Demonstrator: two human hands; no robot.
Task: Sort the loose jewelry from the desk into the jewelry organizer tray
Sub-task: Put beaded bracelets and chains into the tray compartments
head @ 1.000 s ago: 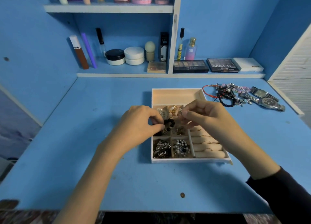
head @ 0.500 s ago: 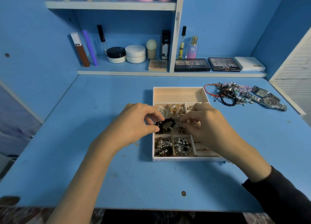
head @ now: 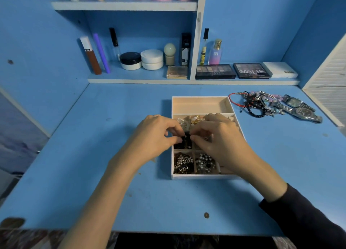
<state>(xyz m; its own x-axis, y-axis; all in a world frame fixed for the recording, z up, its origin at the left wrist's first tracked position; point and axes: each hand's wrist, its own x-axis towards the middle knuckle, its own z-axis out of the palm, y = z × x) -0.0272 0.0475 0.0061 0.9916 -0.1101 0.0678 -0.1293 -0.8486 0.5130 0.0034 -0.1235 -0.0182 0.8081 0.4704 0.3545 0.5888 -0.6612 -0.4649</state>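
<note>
A cream jewelry organizer tray (head: 200, 104) sits mid-desk, its small compartments holding chains and beads, its long back compartment bare. My left hand (head: 155, 136) and my right hand (head: 219, 142) meet over the middle-left compartment, both pinching a black beaded bracelet (head: 184, 143) that is down inside that cell. My right hand covers the ring rolls on the tray's right side. Loose bracelets (head: 256, 103) lie tangled right of the tray, with two metal watches (head: 299, 109) beside them.
A low shelf at the desk's back carries makeup palettes (head: 215, 71), cream jars (head: 151, 58), tubes and a perfume bottle (head: 216, 52). Blue walls close in on both sides; a white slatted panel (head: 329, 84) stands at the right.
Both hands lowered the black beaded bracelet from above the tray into the middle-left compartment, and the fingertips came closer together.
</note>
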